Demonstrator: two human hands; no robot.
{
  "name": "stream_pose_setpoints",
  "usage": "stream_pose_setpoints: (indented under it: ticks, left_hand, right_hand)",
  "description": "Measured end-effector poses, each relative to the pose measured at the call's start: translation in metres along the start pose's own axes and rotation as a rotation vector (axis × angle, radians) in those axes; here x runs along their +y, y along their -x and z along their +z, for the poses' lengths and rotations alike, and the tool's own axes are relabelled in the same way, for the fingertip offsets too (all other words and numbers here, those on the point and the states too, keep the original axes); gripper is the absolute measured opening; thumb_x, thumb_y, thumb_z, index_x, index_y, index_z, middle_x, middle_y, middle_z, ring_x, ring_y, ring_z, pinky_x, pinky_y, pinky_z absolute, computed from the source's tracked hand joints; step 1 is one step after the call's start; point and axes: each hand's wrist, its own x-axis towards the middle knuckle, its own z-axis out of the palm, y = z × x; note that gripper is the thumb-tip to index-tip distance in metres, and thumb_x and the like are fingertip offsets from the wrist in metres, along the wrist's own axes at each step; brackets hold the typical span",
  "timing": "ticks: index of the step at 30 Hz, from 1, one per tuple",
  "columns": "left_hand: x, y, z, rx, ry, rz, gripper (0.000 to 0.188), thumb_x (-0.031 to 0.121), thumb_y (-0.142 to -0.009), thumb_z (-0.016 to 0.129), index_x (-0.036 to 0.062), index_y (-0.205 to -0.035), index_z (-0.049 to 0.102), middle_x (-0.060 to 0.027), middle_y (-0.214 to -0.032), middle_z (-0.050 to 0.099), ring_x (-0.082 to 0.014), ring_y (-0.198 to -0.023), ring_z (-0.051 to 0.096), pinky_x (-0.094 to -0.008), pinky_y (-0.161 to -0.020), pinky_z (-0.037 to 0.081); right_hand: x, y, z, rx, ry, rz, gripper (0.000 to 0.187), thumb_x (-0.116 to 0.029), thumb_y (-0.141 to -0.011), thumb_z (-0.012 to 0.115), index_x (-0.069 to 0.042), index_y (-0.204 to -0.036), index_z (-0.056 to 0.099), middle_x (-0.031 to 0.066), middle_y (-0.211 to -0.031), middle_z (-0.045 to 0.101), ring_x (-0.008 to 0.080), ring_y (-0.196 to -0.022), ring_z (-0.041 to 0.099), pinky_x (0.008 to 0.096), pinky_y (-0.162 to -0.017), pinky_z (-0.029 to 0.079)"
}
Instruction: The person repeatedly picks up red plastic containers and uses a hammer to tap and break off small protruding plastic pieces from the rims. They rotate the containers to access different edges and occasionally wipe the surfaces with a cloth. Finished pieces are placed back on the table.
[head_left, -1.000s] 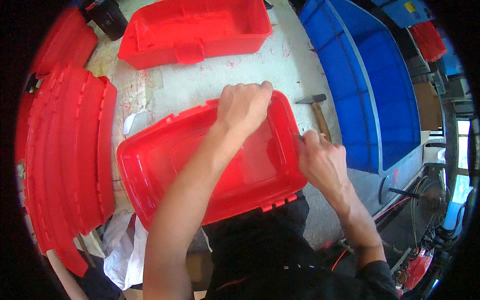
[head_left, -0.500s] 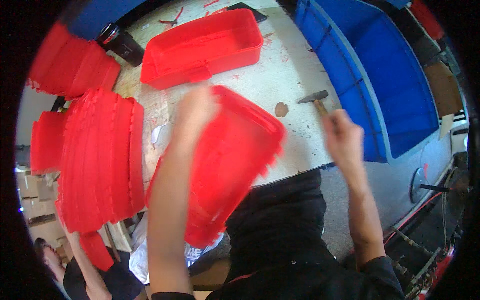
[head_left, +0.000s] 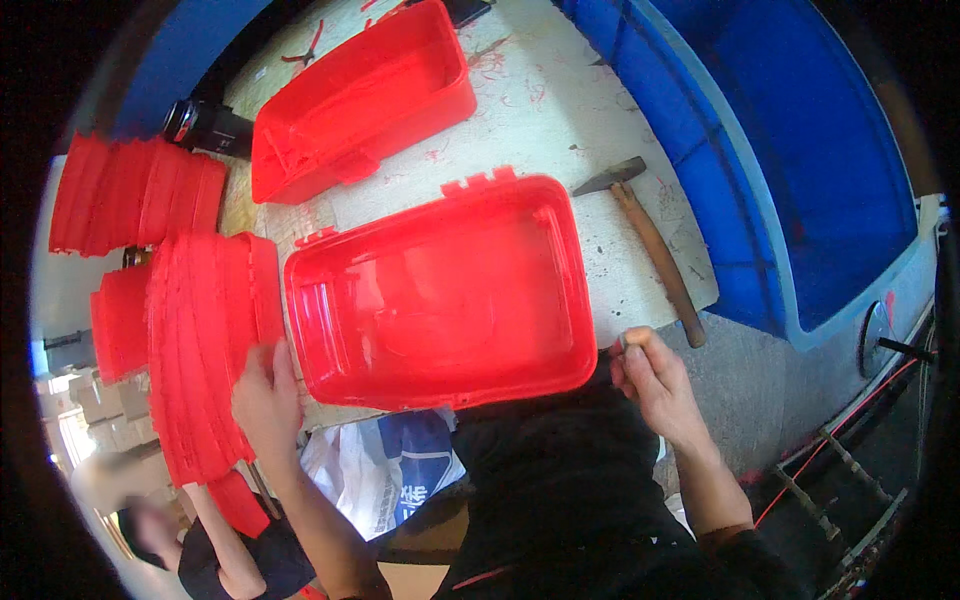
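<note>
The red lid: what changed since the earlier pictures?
The red lid turned around: its hinge tabs went from near to far edge. The left hand moved from the far right corner to the left end; the right hand is now by the near right corner. The hammer and deep red box stayed in place.

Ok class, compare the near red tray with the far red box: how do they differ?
The near red tray looks shallower; the far red box has taller walls. The near red tray has small tabs along its far edge; the far red box has a broad tab on its near side. Both are red and open-topped.
</note>
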Motion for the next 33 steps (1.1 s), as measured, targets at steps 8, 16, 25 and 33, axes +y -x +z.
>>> stream_pose_setpoints:
  ticks: [8,16,25,33]
  left_hand:
    - [0.15,-0.078,0.093,0.175,0.207,0.997,0.04,0.032,-0.09,0.074,0.0024,-0.115,0.064,-0.0188,-0.111,0.067,-0.0339,-0.101,0.066,-0.0418,-0.083,0.054]
    - [0.146,-0.066,0.114,0.108,0.116,0.923,0.038,0.041,-0.085,0.077,0.0063,-0.089,0.061,-0.0106,-0.082,0.069,-0.032,-0.065,0.067,-0.0409,-0.052,0.05]
    - [0.148,-0.065,0.114,0.092,0.123,0.899,0.039,0.039,-0.084,0.078,0.0067,-0.081,0.057,-0.0094,-0.074,0.066,-0.0303,-0.059,0.065,-0.0386,-0.049,0.048]
    - [0.147,-0.068,0.115,0.075,0.1,0.88,0.039,0.039,-0.083,0.077,0.0063,-0.079,0.056,-0.0102,-0.073,0.065,-0.0333,-0.061,0.065,-0.0414,-0.05,0.047]
  right_hand:
    - [-0.036,-0.081,0.0,0.112,0.026,-0.08,0.033,-0.023,-0.107,0.046,-0.001,-0.086,0.059,0.0039,-0.066,0.056,0.0118,-0.064,0.053,0.0308,-0.062,0.044]
    - [-0.049,-0.114,0.01,-0.086,0.012,-0.043,0.034,-0.025,-0.107,0.047,-0.001,-0.084,0.057,-0.0002,-0.066,0.051,0.0093,-0.064,0.046,0.0298,-0.059,0.04]
    - [-0.047,-0.13,0.015,-0.144,-0.078,-0.028,0.033,-0.023,-0.108,0.045,-0.004,-0.084,0.055,-0.0023,-0.067,0.047,0.0078,-0.064,0.041,0.0274,-0.058,0.037]
    - [-0.052,-0.131,0.013,-0.176,0.052,-0.044,0.032,-0.023,-0.108,0.045,-0.002,-0.087,0.057,0.0009,-0.068,0.051,0.0096,-0.066,0.045,0.0302,-0.061,0.04]
